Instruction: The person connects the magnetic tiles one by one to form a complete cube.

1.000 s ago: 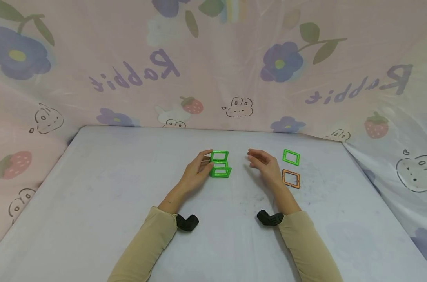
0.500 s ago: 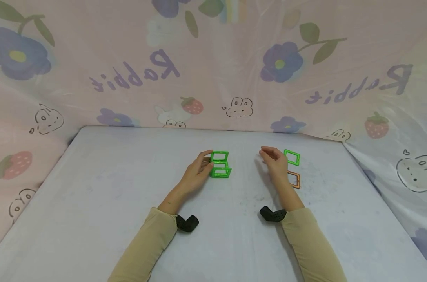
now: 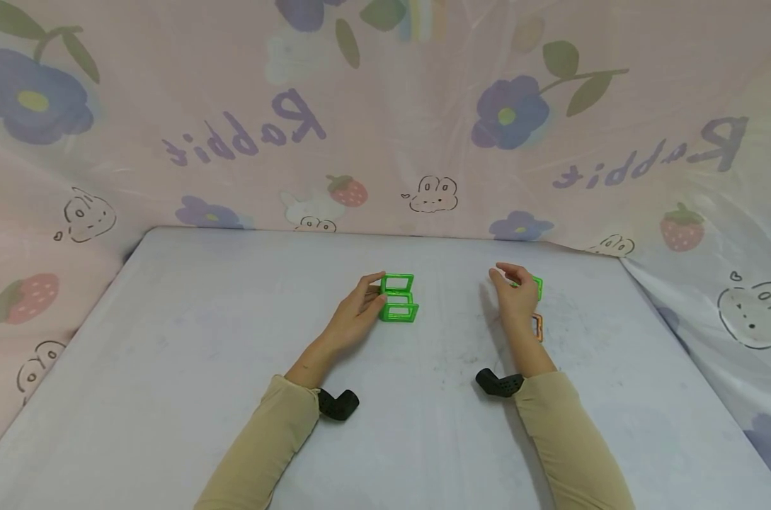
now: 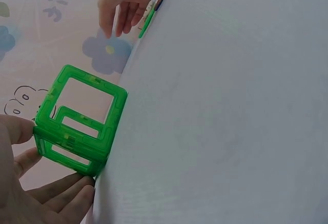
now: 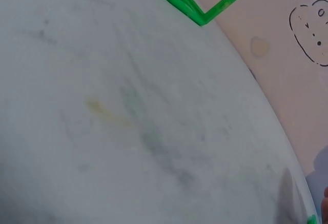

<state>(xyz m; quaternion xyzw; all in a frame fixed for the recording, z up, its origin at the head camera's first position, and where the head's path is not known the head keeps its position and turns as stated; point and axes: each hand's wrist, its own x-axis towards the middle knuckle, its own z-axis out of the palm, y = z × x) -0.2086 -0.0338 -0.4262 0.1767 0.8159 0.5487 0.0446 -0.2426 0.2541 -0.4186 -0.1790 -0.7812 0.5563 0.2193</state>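
In the head view, several green square magnetic tiles joined into a box-like frame stand on the white tabletop. My left hand holds this frame at its left side, thumb toward the near panel and a fingertip at the far one. The left wrist view shows the green frame with fingers at two of its corners. My right hand, fingers loosely bent, hovers over a loose green square tile and partly hides it. Below that, an orange square tile is mostly covered by the right wrist.
A white cloth covers the table. Behind it hangs a pink curtain printed with flowers and rabbits. A black wrist camera sits on the left wrist and another black wrist camera on the right.
My right hand has moved right, away from the green frame and over the loose tiles, covering more of both. The left hand and the frame have stayed in place.
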